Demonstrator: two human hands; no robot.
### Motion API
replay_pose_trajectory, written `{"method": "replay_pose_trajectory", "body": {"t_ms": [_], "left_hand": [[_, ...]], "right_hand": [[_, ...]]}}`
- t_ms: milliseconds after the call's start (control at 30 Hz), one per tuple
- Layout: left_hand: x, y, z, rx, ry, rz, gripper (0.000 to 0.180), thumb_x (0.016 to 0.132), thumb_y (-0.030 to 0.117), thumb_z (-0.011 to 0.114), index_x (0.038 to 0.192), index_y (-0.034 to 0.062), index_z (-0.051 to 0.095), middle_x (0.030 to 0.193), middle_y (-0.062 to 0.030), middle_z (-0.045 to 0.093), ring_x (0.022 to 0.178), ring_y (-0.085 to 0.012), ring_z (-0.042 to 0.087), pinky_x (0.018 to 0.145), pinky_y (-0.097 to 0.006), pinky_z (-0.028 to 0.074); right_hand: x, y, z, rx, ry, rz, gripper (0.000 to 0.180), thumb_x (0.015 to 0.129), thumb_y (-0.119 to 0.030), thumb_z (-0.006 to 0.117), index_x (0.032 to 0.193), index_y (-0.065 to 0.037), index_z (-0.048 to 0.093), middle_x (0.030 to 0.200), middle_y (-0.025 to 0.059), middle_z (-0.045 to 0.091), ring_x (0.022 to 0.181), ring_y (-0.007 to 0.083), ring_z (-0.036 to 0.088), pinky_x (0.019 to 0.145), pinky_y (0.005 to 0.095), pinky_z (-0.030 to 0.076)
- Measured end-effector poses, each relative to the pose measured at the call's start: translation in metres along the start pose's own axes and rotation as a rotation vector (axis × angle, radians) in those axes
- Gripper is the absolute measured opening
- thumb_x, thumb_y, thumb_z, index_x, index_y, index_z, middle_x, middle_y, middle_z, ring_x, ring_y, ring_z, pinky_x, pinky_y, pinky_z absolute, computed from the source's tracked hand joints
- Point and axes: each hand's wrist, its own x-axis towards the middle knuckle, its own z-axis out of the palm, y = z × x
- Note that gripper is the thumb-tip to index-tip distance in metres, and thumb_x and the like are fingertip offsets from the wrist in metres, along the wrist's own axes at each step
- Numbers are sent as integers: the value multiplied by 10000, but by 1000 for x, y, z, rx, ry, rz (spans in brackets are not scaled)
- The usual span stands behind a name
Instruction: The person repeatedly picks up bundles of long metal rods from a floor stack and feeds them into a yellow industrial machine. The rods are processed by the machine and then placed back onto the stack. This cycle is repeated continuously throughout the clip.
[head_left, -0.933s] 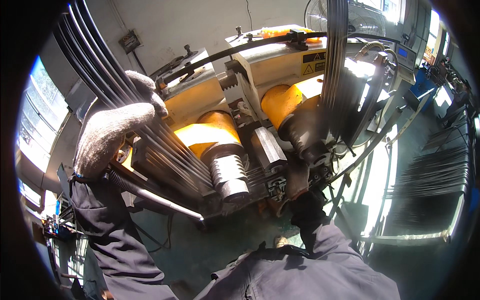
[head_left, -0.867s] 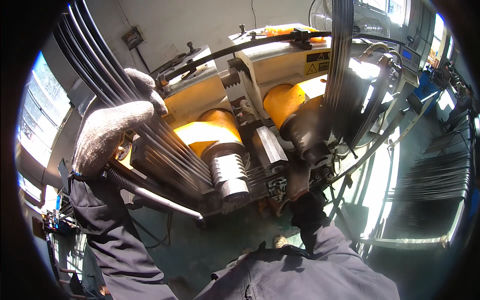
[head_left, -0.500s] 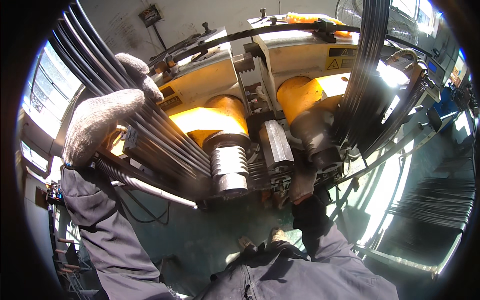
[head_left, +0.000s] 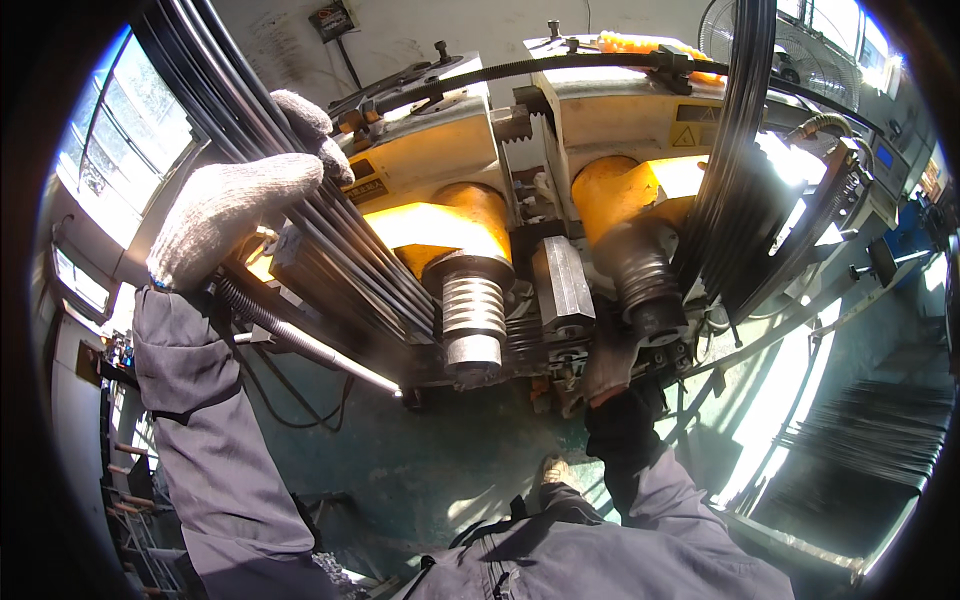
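The yellow machine [head_left: 560, 150] fills the middle of your view, and everything else sits around it. Across its front run two ribbed steel rollers [head_left: 473, 310], with a hexagonal steel block [head_left: 562, 285] between them.

The bundle of dark steel rods [head_left: 330, 235] comes down from above and left of the machine, slanting in towards the left-hand roller; a second run of the same dark rods [head_left: 735, 160] rises in a curve past the machine's right side. Judge them stiff, springy and heavy as a bundle, and smooth enough to slide through a glove. Take hold around the whole bundle well up from the roller, where your grip is clear of the ribs.

Your left hand [head_left: 235, 215], in a knitted grey glove, is curled over the bundle at the machine's upper left, fingers wrapped down around the rods.

Your right hand [head_left: 612, 365] is low at the machine's front, just under the right-hand roller. It is blurred and partly behind the roller, so you cannot tell whether it is closed on anything or only resting there.

The top ends of the rods run out of view, and where the bundle meets the roller is lost in shadow. A coiled spring rod [head_left: 290, 335] juts out below your left wrist.
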Motion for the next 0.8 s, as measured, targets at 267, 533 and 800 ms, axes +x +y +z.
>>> {"method": "replay_pose_trajectory", "body": {"t_ms": [267, 533, 800], "left_hand": [[-95, 48, 48, -287, 194, 270, 363, 1011, 60, 773, 1354, -10, 676, 1164, -163, 802, 1102, -274, 806, 968, -408, 674], [-337, 10, 115, -639, 615, 299, 342, 945, -130, 712, 1276, -47, 703, 1095, -173, 810, 1090, -278, 800, 1026, -471, 651], [-649, -10, 215, -574, 1315, 25, 383, 939, -119, 669, 1307, -16, 647, 1087, -124, 790, 1083, -243, 782, 999, -424, 642]], "right_hand": [[-50, -24, -33, 559, 52, 237, 340, 1093, -175, 742, 1358, 38, 728, 1278, 104, 758, 1141, 232, 743, 995, 408, 614], [-175, -14, -73, -97, 67, -182, 371, 985, -76, 884, 1288, 60, 719, 1053, 144, 812, 832, 240, 786, 786, 334, 678], [-325, -153, -25, 189, -530, -35, 313, 1165, -303, 571, 1147, -7, 675, 963, 47, 659, 878, 169, 642, 855, 327, 555]]}}
